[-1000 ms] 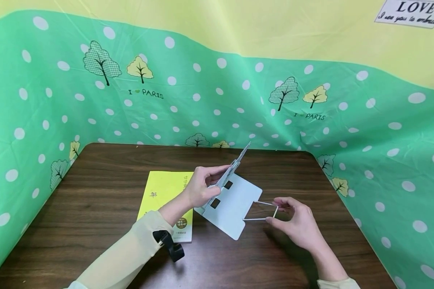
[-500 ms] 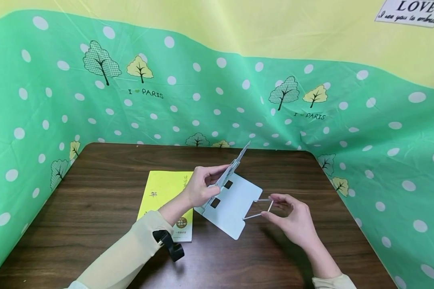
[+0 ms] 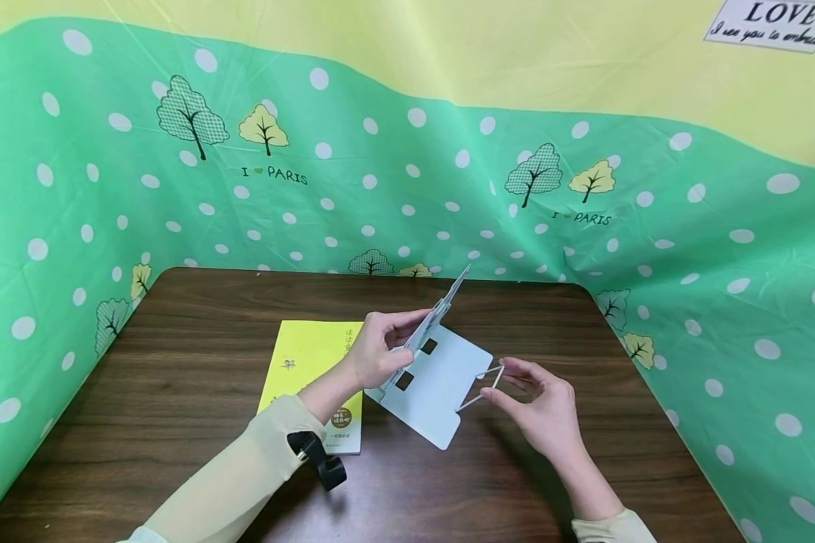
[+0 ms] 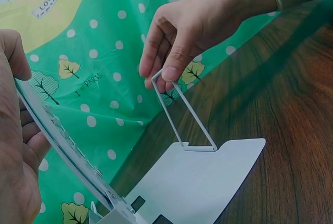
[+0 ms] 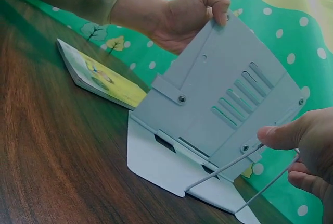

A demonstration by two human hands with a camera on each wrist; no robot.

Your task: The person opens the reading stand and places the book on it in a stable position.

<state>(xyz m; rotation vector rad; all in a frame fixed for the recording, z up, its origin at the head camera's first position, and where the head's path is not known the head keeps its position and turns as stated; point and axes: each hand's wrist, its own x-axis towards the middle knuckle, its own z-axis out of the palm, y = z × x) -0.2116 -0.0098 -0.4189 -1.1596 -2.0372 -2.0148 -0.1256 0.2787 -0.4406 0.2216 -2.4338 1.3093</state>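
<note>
A pale metal book stand point(image 3: 441, 388) has its flat base plate on the table and its slotted back panel point(image 5: 208, 73) tilted up. My left hand point(image 3: 380, 353) grips the panel's edge between thumb and fingers. A thin wire support leg point(image 4: 196, 113) is hinged at the edge of the base plate and rises at a slant. My right hand point(image 3: 543, 411) pinches the far end of this wire loop between thumb and fingers. In the right wrist view the wire leg stands apart from most of the panel, its upper end by my thumb.
A yellow book point(image 3: 306, 354) lies on the dark wooden table point(image 3: 176, 422), left of the stand and partly under my left forearm. Green and yellow patterned cloth point(image 3: 407, 181) hangs around the table's back and sides. A black strap point(image 3: 318, 461) circles the left wrist.
My right hand has moved left and slightly away from me, swinging the wire leg up from near flat toward the back panel. The left hand and the panel have stayed in place.
</note>
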